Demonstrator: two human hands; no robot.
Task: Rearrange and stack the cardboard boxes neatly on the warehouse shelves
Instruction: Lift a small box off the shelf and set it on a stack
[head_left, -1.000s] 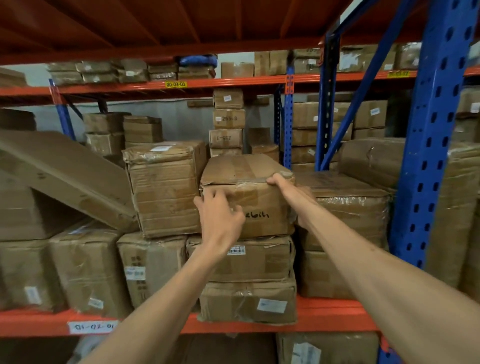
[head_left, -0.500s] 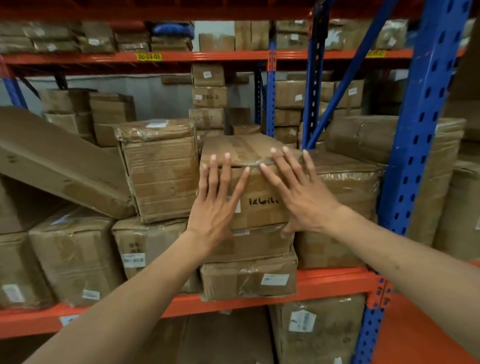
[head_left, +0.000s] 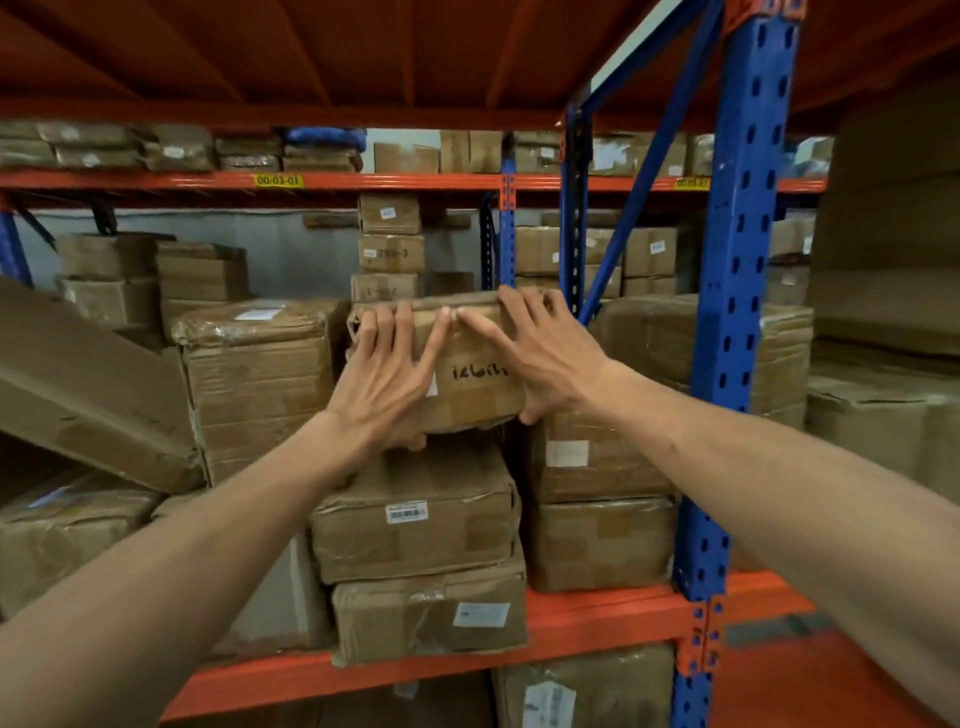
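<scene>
Fingers (head_left: 402, 332) of left hand (head_left: 384, 389) grip box (head_left: 478, 405), hiding most of its label (head_left: 431, 384).

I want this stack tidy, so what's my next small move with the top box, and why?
Probably lower the top box flat onto the box below, then slide your thumbs out. Left hand and right hand grip its front, fingers at the top edge and thumbs under the bottom edge, and a dark gap under it suggests it isn't seated.

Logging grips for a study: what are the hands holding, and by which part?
The left hand and right hand hold the top box by its front: fingers at its top edge, thumbs under its bottom edge.
</scene>
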